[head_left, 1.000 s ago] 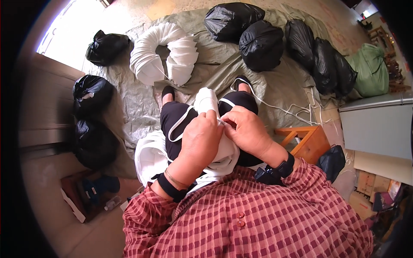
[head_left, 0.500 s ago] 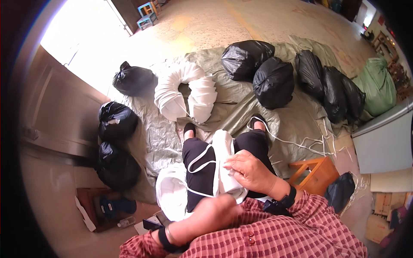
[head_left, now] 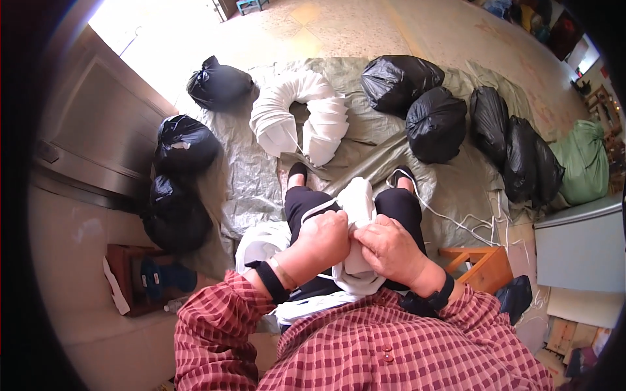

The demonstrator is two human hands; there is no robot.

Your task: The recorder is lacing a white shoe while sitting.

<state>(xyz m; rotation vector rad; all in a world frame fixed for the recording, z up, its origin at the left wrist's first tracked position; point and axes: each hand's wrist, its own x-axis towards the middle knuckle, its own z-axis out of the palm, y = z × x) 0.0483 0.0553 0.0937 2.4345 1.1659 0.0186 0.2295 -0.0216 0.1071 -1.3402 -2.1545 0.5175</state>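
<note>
Holding the white fabric bundle [head_left: 355, 225] on the lap at the frame's centre, both hands are clenched on it. The left hand [head_left: 324, 238] grips the bundle's left side with the fingers curled under and the knuckles up; the right hand [head_left: 390, 249] pinches its right side, fingers bent inward toward the left hand. The two hands are touching or nearly so above the knees.

Risk, as judged from this position: the soft cloth could slip out of the pinch if either hand loosens, since the bundle bulges upward between the legs and is unsupported at its top. A thin white cord [head_left: 456, 218] trails from the lap area to the right across the grey-green tarpaulin [head_left: 365, 140]; a snag on the foot or on the small orange wooden stool [head_left: 486, 267] at the lower right could jerk the work.

Forearms enter from the lower edge in red checked sleeves, each wrist carrying a black band. Elbows are tucked, and the wrists angle inward toward each other.
</note>
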